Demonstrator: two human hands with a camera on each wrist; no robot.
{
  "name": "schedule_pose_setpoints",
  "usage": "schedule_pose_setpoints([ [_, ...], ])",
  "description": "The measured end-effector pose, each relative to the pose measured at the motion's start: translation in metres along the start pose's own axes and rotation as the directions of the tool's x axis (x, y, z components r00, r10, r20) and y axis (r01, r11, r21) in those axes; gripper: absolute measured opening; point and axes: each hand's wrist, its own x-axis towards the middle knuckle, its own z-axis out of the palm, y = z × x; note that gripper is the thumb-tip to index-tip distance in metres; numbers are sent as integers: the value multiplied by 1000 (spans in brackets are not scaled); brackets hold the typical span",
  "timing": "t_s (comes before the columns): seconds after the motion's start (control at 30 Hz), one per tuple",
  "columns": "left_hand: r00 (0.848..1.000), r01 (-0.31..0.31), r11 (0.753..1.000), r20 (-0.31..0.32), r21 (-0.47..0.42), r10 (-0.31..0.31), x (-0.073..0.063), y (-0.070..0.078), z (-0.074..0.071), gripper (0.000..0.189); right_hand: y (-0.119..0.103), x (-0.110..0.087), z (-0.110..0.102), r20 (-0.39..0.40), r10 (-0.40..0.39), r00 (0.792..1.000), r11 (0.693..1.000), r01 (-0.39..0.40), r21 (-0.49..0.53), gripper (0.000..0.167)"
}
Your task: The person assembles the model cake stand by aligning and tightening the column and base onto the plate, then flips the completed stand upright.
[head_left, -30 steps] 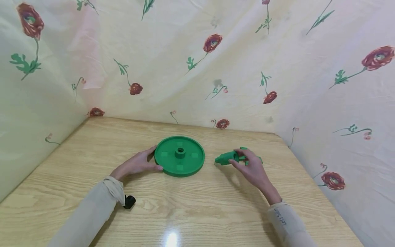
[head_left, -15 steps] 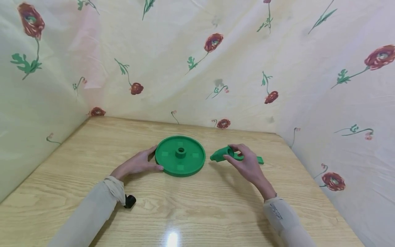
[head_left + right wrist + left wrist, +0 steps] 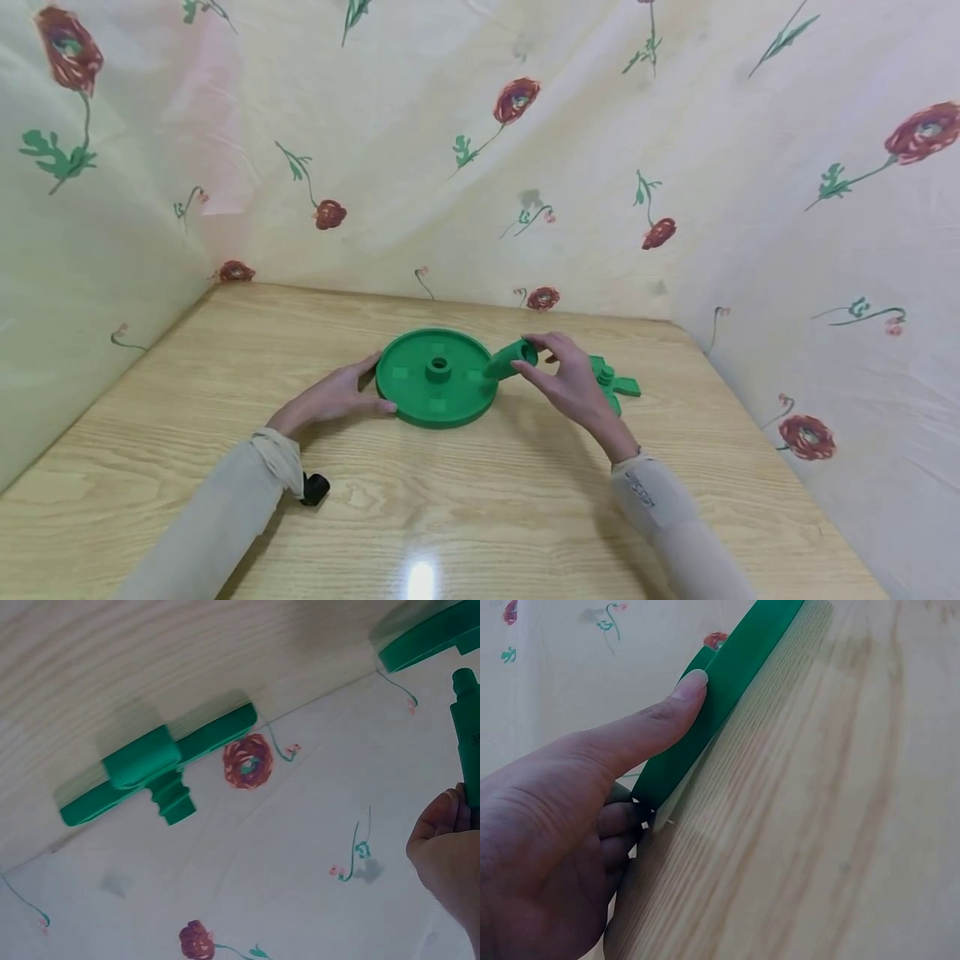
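A round green tray-like disc (image 3: pixel 405 396) with a raised rim and a hollow hub at its centre lies on the table. My left hand (image 3: pixel 337 398) grips its left edge; in the left wrist view the thumb (image 3: pixel 660 724) lies along the disc's outer side. Between thumb and fingers, my right hand (image 3: pixel 566 379) holds a hollow green cylinder (image 3: pixel 512 360) with a narrower stepped end. It is tilted, narrow end down and left, over the disc's right rim. Whether it touches the disc I cannot tell. The right wrist view shows the narrow end (image 3: pixel 463 681) pointing at the disc (image 3: pixel 427 641).
A green cross-shaped piece (image 3: pixel 606 379) with a ridged peg stands on the table right of my right hand. A small black object (image 3: pixel 316 489) lies beside my left sleeve. Flowered cloth (image 3: pixel 420 167) walls the table (image 3: pixel 480 517) at the back and sides.
My right hand has carried the green cylinder leftward, from near the cross-shaped piece to the disc's right rim. More of the cross-shaped piece now shows. My left hand stays on the disc.
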Motion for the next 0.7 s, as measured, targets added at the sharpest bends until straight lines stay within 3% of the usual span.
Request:
schedule_pose_setpoints([
  [0.7, 1000, 15, 1000, 4, 8, -15, -1, 3, 0, 110, -6, 23, 36, -9, -64, 998, 994, 64, 93, 39],
])
